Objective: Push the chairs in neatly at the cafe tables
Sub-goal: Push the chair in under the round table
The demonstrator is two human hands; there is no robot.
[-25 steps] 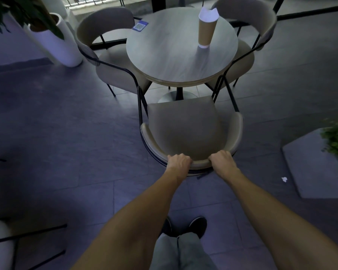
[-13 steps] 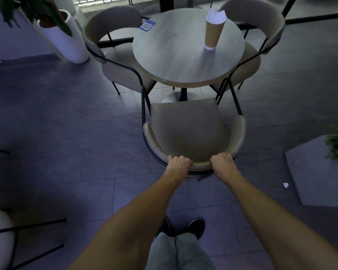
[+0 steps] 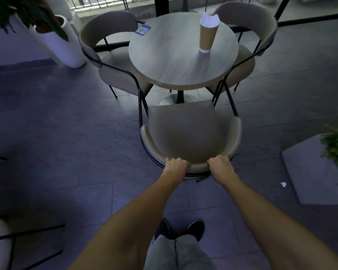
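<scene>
Left hand [image 3: 176,165]: clamped on near chair [image 3: 185,133] backrest rim.
Right hand [image 3: 220,163]: gripping same rim, apart from left.
Near chair: seat front just short of round tabletop [image 3: 172,61].
Paper cup [image 3: 208,35]: upright on tabletop.

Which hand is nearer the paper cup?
Right. The right hand grips the chair back roughly below the paper cup; the left hand grips it further left.
</scene>
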